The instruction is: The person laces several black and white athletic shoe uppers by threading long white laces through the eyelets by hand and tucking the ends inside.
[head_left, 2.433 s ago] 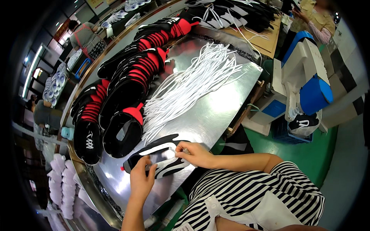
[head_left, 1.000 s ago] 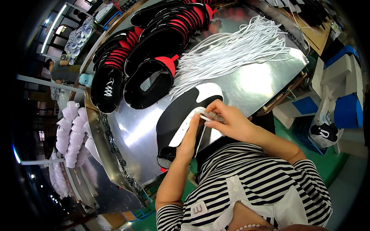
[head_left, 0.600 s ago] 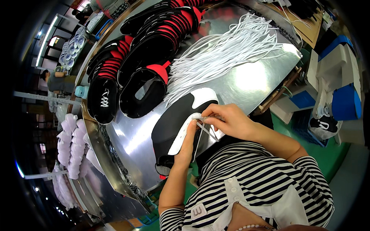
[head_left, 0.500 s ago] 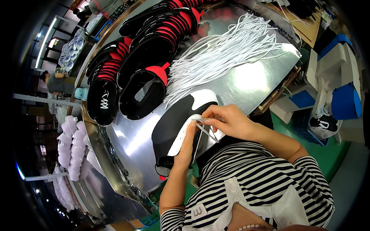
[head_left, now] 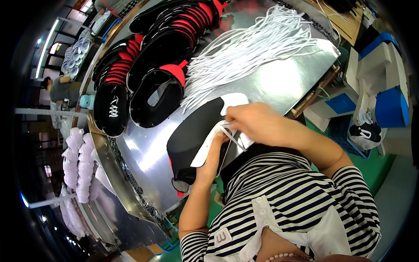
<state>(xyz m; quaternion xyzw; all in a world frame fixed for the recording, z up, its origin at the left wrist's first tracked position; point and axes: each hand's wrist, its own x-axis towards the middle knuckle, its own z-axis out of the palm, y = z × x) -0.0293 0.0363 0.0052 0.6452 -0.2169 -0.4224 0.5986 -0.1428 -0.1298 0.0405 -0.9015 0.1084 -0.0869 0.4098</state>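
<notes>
A black shoe upper (head_left: 192, 126) with white panels and a red heel tab lies at the table's near edge. My left hand (head_left: 212, 153) grips its white eyelet strip, thumb on top and the fingers hidden beneath. From the eyelets a white shoelace (head_left: 234, 139) hangs in a slack length toward the near edge. My right hand (head_left: 257, 124) is closed in a pinch above the eyelet strip, close to the white toe panel. It seems to hold part of the lace, though motion blurs the fingertips.
A large bundle of white shoelaces (head_left: 248, 54) lies on the metal table (head_left: 144, 161) beyond my hands. Rows of nested black and red shoe uppers (head_left: 168, 41) stand at the far left. A laced upper (head_left: 112, 109) is among them. Cream and blue bins (head_left: 371, 87) stand at the right.
My right hand has moved up and away from the eyelets, toward the toe panel. My left hand keeps its grip on the upper. The whole view has shifted slightly.
</notes>
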